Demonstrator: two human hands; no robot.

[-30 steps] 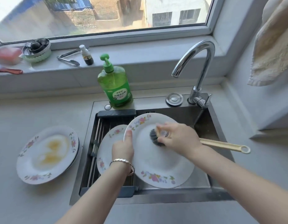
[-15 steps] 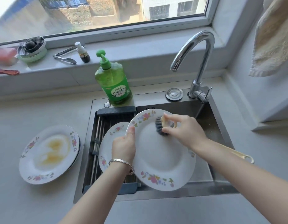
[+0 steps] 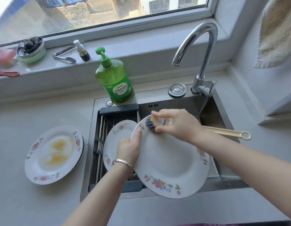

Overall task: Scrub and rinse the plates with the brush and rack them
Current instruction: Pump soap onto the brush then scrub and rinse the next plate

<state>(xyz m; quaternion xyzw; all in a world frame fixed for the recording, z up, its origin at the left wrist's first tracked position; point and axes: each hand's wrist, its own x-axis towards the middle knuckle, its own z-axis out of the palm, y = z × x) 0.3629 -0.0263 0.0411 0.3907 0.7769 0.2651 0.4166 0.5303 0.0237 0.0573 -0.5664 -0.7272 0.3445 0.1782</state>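
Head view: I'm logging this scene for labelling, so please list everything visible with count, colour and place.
held plate: one, white floral, tilted over sink
racked plate: one, white floral, on rack
dirty plates: stack, white floral, top stained yellow, counter left
brush: one, dark bristles, beige handle, on held plate
rack: one, dark, sink's left part
sink: one, steel, in counter
tap: one, chrome, behind sink
soap bottle: one, green, sink's back edge
tongs: one, metal, windowsill
small bottle: one, dark, windowsill
bowl: one, pale green, windowsill
towel: one, beige, hanging upper right
left hand: one, grips held plate's rim
right hand: one, holds brush
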